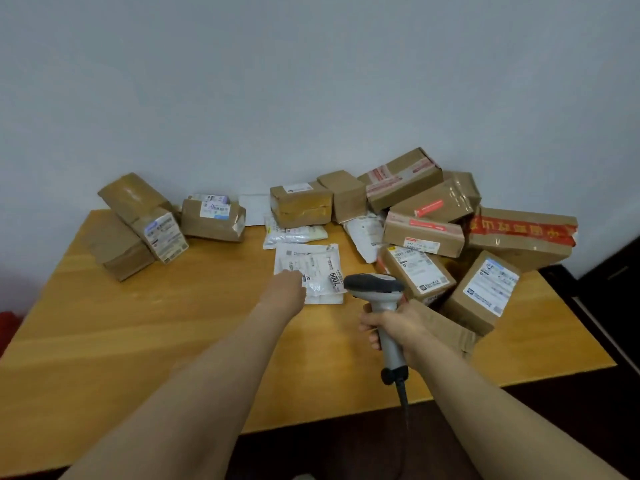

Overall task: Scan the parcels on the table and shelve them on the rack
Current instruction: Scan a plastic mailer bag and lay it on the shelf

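Parcels heaped at the far edge, scanner over a white mailer

Cardboard boxes crowd the far right of the surface, stacked and tilted against one another. All are taped shut, so their contents are hidden. One at the right end carries red printed tape, and several show white shipping labels. A smaller group of brown boxes sits at the far left, and two more stand at the far middle against the wall. The wall is plain and pale. The surface is light, yellowish wood, and dark floor shows beyond its near and right edges.

Near the middle lies a white mailer, flat and crinkled, its label bearing print and large dark characters. A second white bag lies just beyond it.

The left grip rests on the mailer's near-left corner. Its fingers are hidden behind the back of the hand, so I cannot tell whether they pinch or only press. The right grip is clenched round the pale handle of a scanner, whose dark head hovers just right of the mailer. Its cable trails toward the near edge.
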`<action>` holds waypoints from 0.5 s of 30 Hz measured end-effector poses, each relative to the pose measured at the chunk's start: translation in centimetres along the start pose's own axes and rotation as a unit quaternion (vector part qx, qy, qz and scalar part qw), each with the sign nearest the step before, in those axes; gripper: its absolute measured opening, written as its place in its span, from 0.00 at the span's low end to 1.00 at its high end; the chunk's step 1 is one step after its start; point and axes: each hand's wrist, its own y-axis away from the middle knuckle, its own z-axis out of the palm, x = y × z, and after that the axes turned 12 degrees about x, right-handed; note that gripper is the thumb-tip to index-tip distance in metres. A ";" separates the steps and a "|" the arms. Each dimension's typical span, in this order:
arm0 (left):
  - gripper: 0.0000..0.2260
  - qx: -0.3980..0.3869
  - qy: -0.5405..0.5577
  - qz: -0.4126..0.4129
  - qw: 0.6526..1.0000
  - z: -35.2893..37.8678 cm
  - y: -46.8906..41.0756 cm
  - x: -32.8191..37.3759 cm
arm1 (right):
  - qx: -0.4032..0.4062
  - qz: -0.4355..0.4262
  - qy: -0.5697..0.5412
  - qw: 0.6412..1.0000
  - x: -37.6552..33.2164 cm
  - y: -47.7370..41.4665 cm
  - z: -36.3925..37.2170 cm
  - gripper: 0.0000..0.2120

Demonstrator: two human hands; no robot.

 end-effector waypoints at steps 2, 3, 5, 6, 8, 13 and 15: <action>0.16 -0.014 0.003 0.008 1.000 1.0 -3.5 0.1 | 0.000 0.017 -0.003 1.000 -0.7 -2.0 1.0 0.07; 0.17 -0.020 0.003 0.012 1.000 1.5 -5.0 0.1 | 0.002 0.025 -0.006 1.000 -1.0 -2.8 1.4 0.07; 0.24 -0.035 0.010 0.017 0.999 2.5 -7.6 0.2 | 0.005 0.040 -0.014 0.999 -1.4 -4.0 2.0 0.06; 0.28 -0.045 0.007 0.019 0.999 2.9 -8.7 0.2 | 0.005 0.046 -0.016 0.999 -1.6 -4.4 2.2 0.07; 0.35 -0.064 -0.024 0.024 0.997 3.9 -10.5 -0.1 | 0.009 0.055 -0.016 0.998 -2.1 -5.4 2.4 0.07; 0.43 -0.109 -0.096 0.023 0.989 6.1 -12.1 -0.8 | 0.019 0.064 -0.017 0.998 -2.6 -7.0 2.4 0.08; 0.44 -0.103 -0.135 0.021 0.985 6.2 -12.1 -0.9 | 0.017 0.059 -0.013 0.998 -2.6 -7.3 2.4 0.07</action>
